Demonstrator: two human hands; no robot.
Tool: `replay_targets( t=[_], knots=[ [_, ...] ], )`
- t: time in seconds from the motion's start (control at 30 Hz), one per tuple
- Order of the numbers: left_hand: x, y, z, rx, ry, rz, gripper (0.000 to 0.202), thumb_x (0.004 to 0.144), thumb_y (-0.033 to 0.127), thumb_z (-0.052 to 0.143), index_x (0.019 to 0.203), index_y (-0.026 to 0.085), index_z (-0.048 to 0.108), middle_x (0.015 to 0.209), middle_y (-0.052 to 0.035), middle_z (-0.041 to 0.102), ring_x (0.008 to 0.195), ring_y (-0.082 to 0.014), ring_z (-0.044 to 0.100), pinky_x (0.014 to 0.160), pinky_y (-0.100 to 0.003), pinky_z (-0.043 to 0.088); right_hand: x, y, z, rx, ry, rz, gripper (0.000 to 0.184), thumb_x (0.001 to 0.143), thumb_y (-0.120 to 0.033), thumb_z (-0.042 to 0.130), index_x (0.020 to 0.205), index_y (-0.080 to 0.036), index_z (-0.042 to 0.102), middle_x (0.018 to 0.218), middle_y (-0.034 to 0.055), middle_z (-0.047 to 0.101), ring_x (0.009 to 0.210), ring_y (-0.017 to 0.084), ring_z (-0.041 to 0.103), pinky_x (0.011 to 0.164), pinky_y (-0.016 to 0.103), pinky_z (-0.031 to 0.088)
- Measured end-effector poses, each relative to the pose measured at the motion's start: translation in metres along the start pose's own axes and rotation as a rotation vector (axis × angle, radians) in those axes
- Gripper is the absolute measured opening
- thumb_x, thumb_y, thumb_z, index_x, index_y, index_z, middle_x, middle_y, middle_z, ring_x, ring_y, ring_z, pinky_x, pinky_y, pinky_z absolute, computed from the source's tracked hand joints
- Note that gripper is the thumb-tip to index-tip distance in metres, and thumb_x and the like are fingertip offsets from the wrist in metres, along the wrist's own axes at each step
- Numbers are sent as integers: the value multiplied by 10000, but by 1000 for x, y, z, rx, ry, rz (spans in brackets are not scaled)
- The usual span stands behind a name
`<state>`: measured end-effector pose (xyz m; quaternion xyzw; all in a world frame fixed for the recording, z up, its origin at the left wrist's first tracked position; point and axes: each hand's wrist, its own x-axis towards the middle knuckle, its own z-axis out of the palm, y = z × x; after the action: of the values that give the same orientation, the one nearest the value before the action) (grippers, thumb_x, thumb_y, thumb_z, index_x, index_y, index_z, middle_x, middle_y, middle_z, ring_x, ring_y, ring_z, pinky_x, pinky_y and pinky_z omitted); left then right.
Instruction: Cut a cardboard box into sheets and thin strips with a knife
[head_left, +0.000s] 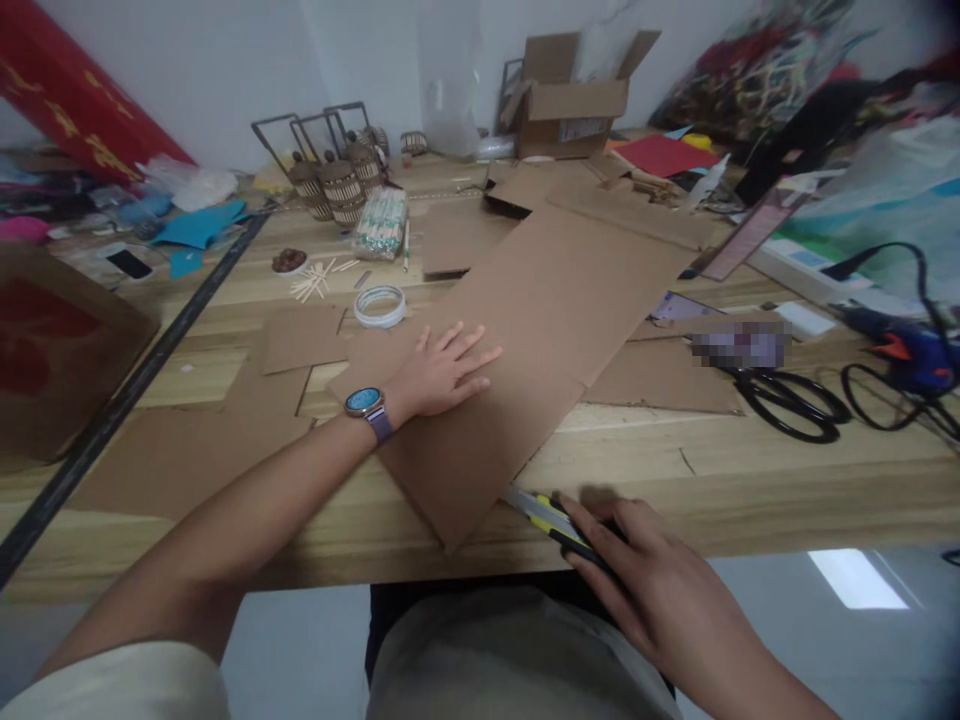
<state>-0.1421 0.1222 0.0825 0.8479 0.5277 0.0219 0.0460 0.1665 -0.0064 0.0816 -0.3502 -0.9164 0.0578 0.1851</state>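
Note:
A long sheet of brown cardboard lies diagonally across the wooden table. My left hand rests flat on it with fingers spread, a watch on the wrist. Near the table's front edge my right hand is closed around a yellow-and-black utility knife. The knife's tip touches the lower right edge of the cardboard sheet.
Smaller cardboard pieces lie to the left. A roll of tape, sticks and small wooden barrels sit further back. Black scissors and a blue glue gun lie at right. An open box stands at the back.

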Motion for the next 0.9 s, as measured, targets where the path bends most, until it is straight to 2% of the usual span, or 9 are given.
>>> replay_targets(
  t=[0.1,0.23,0.4,0.53,0.7,0.9],
  knots=[
    [0,0,-1,-3,-13,-17,563,1021,595,288,1548,399,301,1674,-43,187,1524,-368,145,1148,-717,134,3,-5,2,-2,5,-28,394,1010,-315,425,1300,-126,613,972,129,649,827,228,682,637,326,603],
    [0,2,-4,8,-27,-16,569,1021,593,296,1551,388,299,1675,-60,174,1525,-373,138,1145,-715,145,1,-10,5,-23,43,-64,401,1028,-330,383,1296,-126,601,947,122,652,778,214,685,592,306,593],
    [1,0,-2,4,-21,-14,568,1018,604,281,1548,399,298,1675,-62,178,1526,-365,140,1139,-721,148,1,-16,7,-46,21,-81,391,1035,-334,356,1272,-134,596,911,108,653,760,217,688,585,316,603],
    [0,0,-2,-9,-18,-14,571,1016,609,282,1547,401,301,1675,-60,174,1523,-375,142,1136,-730,138,0,-16,8,-72,29,-128,402,1038,-320,337,1289,-123,581,973,130,662,822,220,695,644,320,617],
    [-1,3,-6,7,-32,-22,555,1027,576,296,1549,387,304,1675,-61,175,1526,-367,140,1150,-707,142,1,-17,12,-89,14,-143,405,1031,-319,342,1291,-133,591,911,111,656,769,226,675,583,323,598],
    [-2,3,-5,-8,-21,-22,554,1029,579,286,1551,395,292,1677,-57,164,1526,-371,133,1145,-717,126,1,-14,11,-92,46,-190,391,1026,-291,362,1281,-111,598,893,108,640,771,219,653,611,319,584]
  ],
)
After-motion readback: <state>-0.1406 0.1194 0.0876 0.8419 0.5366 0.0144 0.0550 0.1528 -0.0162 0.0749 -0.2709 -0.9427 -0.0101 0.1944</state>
